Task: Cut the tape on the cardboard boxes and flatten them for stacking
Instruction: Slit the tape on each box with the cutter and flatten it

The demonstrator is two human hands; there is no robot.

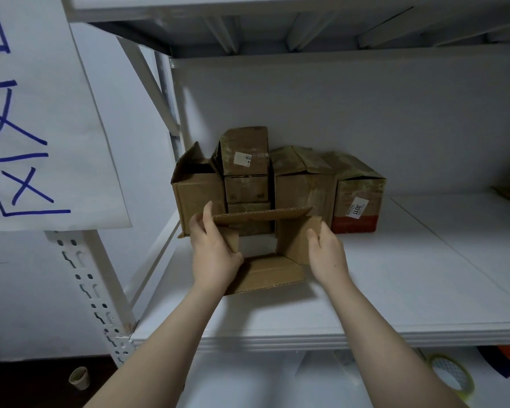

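Cardboard box (265, 272) sits opened out at the front of the white shelf (395, 290), just ahead of the stacked boxes (304, 184). Your left hand (215, 254) grips its left wall and your right hand (327, 254) pinches the right flap. It looks light, thin and springy, so hold near the corner creases and push the walls sideways to collapse it.
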